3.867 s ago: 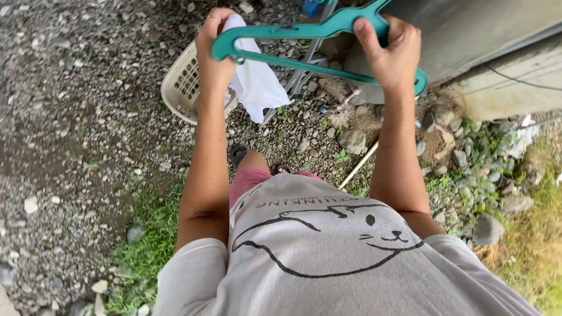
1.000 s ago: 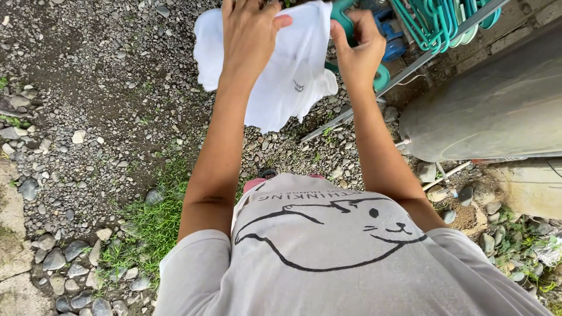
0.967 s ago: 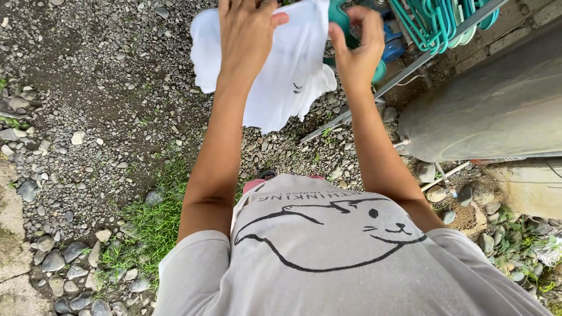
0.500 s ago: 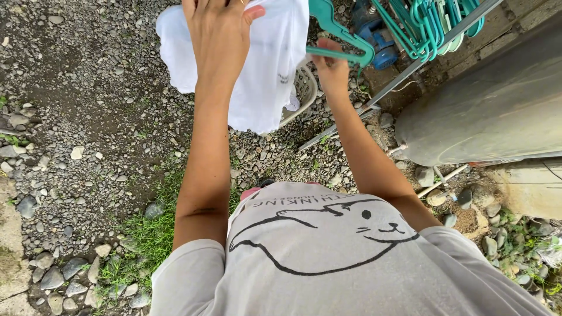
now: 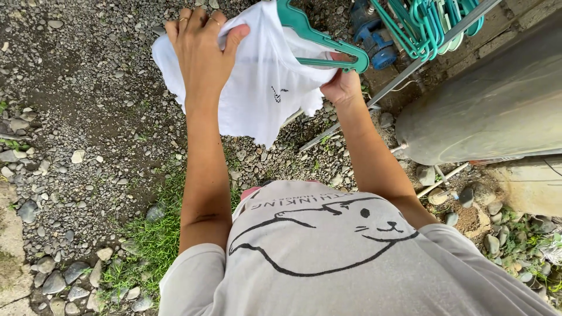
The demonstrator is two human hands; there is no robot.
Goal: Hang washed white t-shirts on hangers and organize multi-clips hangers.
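Observation:
My left hand [image 5: 202, 50] grips the top edge of a white garment [image 5: 263, 96], fingers folded over the cloth. A teal plastic hanger [image 5: 319, 41] sits partly inside the garment, one arm poking out to the right. My right hand [image 5: 341, 83] is under the hanger's right end, holding the garment's edge there; its fingers are mostly hidden by cloth. The garment hangs down between my two raised arms, above the gravel.
A metal rail [image 5: 410, 64] carrying several teal hangers [image 5: 433, 20] runs at the upper right, with a blue object [image 5: 374, 41] below it. A large grey cylinder [image 5: 497, 111] lies to the right. Gravel, stones and a grass patch [image 5: 152, 234] cover the ground.
The garment has been pulled further over the hanger and spread wider. My left hand dropped slightly; my right hand shifted from the hanger's lower bar to the garment's right edge.

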